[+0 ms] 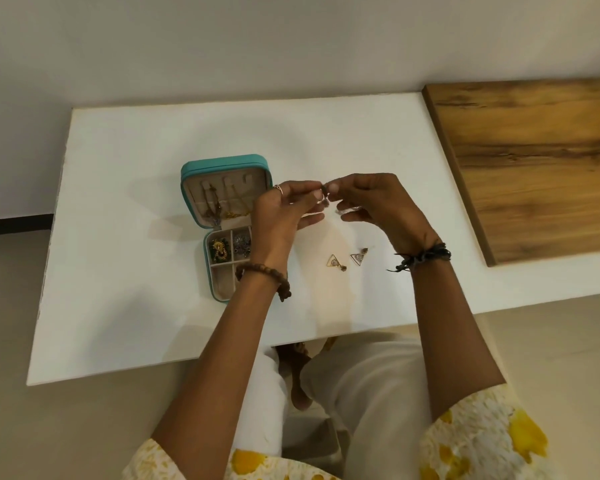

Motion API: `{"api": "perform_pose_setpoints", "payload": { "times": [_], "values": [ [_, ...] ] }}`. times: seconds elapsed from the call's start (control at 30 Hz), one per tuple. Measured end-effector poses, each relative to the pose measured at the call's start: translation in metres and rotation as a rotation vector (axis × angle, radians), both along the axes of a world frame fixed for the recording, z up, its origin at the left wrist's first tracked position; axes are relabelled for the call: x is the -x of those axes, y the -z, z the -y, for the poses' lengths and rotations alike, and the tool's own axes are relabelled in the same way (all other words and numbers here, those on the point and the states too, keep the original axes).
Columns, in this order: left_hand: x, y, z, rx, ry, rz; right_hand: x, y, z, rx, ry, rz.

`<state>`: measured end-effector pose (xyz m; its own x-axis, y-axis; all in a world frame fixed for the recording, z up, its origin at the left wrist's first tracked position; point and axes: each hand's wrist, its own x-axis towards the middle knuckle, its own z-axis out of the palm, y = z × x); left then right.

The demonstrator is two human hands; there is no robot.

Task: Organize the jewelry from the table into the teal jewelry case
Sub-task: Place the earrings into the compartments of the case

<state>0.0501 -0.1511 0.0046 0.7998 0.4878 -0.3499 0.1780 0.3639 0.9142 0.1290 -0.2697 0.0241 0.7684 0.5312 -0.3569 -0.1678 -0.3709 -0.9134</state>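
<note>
The teal jewelry case point(190, 169) lies open on the white table point(136, 289), its lid raised with chains hanging inside. Its tray holds a gold-green piece point(219, 251) and a silver piece point(241, 243). My left hand point(284, 211) and my right hand point(374, 206) meet above the table, right of the case. Between their fingertips they pinch a small ring-like jewel point(325, 195); it is too small to name surely. Two triangular earrings lie on the table below my hands, one gold point(334, 262), one silver point(358, 258).
A wooden board point(534, 161) lies on the right part of the table. The table's front edge runs just above my lap. A white wall stands behind the table.
</note>
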Motion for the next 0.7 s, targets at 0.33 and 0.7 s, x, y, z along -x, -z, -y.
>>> {"api": "perform_pose_setpoints", "payload": {
  "times": [0.33,0.7],
  "values": [
    [-0.004,-0.009,0.006,-0.230,-0.040,0.036,-0.003,-0.008,0.002,-0.131,0.108,-0.085],
    [-0.007,-0.011,0.018,-0.157,-0.178,-0.010,-0.004,-0.009,0.001,-0.190,0.113,-0.035]
  ]
}}
